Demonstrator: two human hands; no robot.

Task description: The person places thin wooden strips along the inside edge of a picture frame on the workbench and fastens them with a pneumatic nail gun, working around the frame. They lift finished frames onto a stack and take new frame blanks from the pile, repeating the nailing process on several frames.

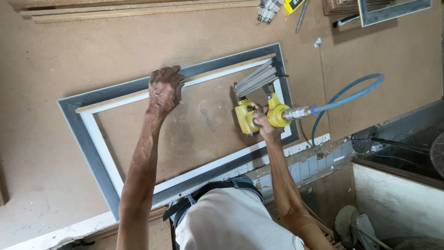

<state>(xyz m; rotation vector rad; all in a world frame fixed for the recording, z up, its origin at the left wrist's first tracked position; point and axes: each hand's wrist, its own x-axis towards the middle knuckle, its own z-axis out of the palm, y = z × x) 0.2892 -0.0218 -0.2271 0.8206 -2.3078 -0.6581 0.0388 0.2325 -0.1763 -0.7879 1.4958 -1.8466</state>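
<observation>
On brown workbench (pixel 60 60), grey frame (pixel 78 125), hands

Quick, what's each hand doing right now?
Left hand: pressed down on the wooden strip, holding nothing.
Right hand: closed around the yellow nail gun.

hands (pixel 164 90) press strip (pixel 208 74), grip nailer (pixel 259 113).

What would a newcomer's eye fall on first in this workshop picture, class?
Most likely the yellow nail gun, gripped by the right hand inside the right end of the grey frame, with a blue air hose looping away to the right. Next, the left hand pressing a thin wooden strip along the frame's far edge on the brown bench.
</observation>
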